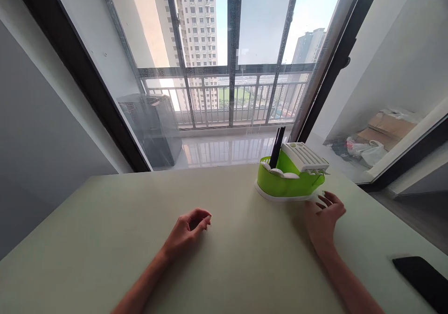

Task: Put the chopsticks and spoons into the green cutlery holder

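Observation:
A lime-green utensil holder (280,186) with a white base stands upright at the far right part of the table. A white slotted block (305,157) forms its right top. Black chopsticks (277,148) lean up out of its left compartment, and rounded white pieces (277,172), perhaps spoons, show along the front rim. My right hand (324,218) is just in front of the holder's right end, fingers bent and apart, holding nothing I can see; contact with the base is unclear. Left of the holder, my left hand (189,230) rests over the table, thumb and fingertips together around a visible gap.
The pale table (105,239) ends at a far edge just behind the holder. A black flat object (422,279) lies at the right front. Beyond are glass doors with dark frames (345,62), a dark covered box-like object (157,129), and cardboard with plastic bags (373,150).

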The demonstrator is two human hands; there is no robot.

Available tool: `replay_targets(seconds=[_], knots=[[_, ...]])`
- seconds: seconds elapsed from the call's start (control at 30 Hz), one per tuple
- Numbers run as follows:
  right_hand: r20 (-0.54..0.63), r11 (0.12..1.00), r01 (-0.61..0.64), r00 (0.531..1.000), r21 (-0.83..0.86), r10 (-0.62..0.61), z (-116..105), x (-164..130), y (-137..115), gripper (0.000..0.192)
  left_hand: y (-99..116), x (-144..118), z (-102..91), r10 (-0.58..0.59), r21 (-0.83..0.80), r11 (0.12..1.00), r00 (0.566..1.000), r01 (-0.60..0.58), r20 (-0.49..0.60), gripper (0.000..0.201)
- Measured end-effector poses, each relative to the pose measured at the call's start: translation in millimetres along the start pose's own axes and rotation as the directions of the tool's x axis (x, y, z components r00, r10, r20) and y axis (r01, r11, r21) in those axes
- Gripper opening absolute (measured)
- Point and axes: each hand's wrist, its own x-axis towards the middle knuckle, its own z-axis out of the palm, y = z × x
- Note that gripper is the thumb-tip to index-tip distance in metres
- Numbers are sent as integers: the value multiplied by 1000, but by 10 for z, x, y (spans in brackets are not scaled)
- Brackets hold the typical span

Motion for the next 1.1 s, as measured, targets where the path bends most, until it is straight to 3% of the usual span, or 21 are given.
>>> replay_targets(seconds=[0.07,0.17,0.5,1.1], knots=[[-29,999,-2,1000,-40,1,-38,52,5,70,-6,1,-2,3,0,1000,1000,-3,0,32],[21,997,37,999,-71,-36,-50,71,-22,76,-3,2,-7,8,-1,1000,1000,-8,-3,31],[110,985,153,984,-82,-143,-32,30,-30,65,33,-4,1,14,1,1000,1000,-14,-7,32],[138,988,137,982,-73,-126,-44,3,-113,60,39,3,12,19,4,1000,1000,-18,-23,33]])
